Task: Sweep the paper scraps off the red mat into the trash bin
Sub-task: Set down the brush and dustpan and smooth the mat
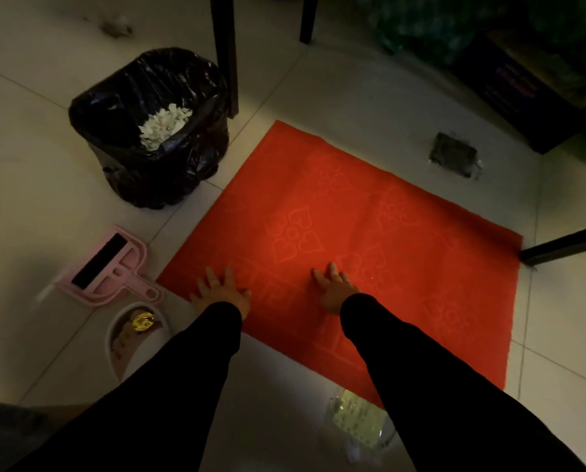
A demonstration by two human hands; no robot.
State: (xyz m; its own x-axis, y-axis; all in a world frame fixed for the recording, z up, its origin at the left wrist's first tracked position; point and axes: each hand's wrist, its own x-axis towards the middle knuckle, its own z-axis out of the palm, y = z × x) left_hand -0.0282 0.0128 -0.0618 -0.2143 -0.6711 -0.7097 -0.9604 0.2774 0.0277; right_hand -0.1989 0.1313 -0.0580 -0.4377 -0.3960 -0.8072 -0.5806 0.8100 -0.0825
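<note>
Your left hand (221, 290) and right hand (335, 287) press spread-fingered on the red mat (370, 216), likely flattening it; scraps (163, 126) sit in the trash bin (114, 107) beside the mat; dustpan (111, 264) idle.

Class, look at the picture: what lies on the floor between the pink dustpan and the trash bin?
Only bare floor tile separates pink dustpan from trash bin, head view.

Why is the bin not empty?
White paper scraps are piled inside the black-bagged trash bin, reaching near its rim.
</note>
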